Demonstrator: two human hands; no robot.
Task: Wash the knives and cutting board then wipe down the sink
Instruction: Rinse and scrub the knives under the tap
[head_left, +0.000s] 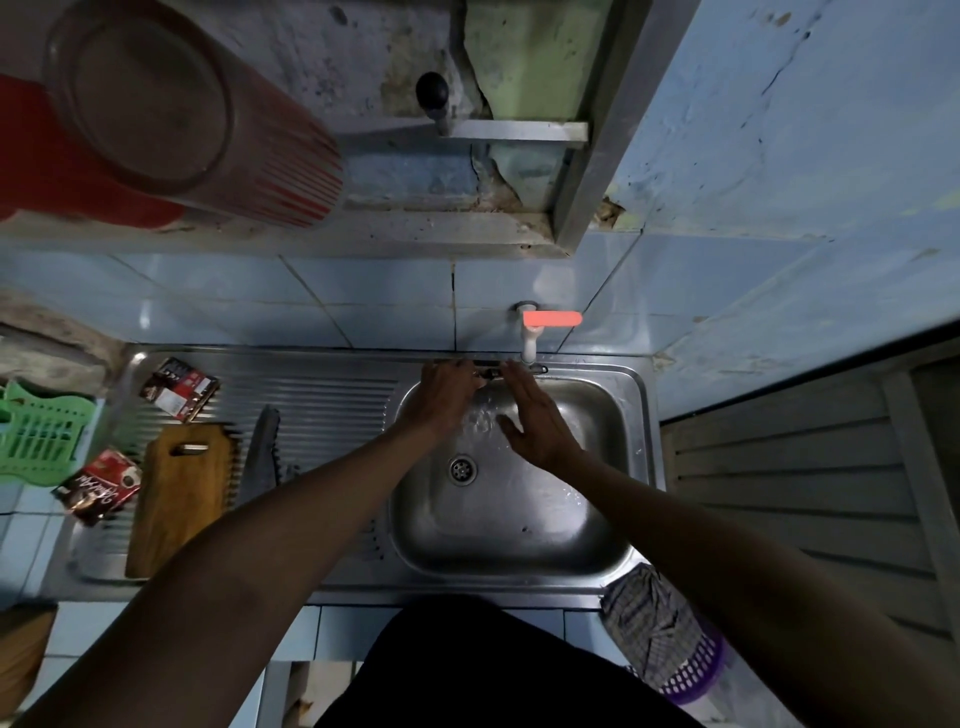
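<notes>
Water is splashing into the sink (587, 540) right between your two hands. Your left hand (441, 397) is curled around something small and dark at the back edge of the bowl. It may be a knife handle, but you cannot tell from here, because the hand hides most of it. Your right hand (535, 421) is open and flat, with its fingers spread, and it holds nothing. It sits just beside the stream, under the tap (530, 338).

The cutting board (179, 499) lies on the ribbed draining side, well apart from your hands. A big knife (262, 447) lies just beside it, on its right. Two snack packets (179, 387) sit near the board too.

This looks like the rinsing step, quite early in the job. To do it well, keep a firm grip with the left hand, because wet things slip. If that is a blade, point the sharp edge away from your open hand. Rub from the back of the blade, never along the edge. Keep the thing right under the stream so the water runs off into the drain (462, 470). Go slow. The big knife and the board look like they are not washed yet, and the sink is not wiped.
</notes>
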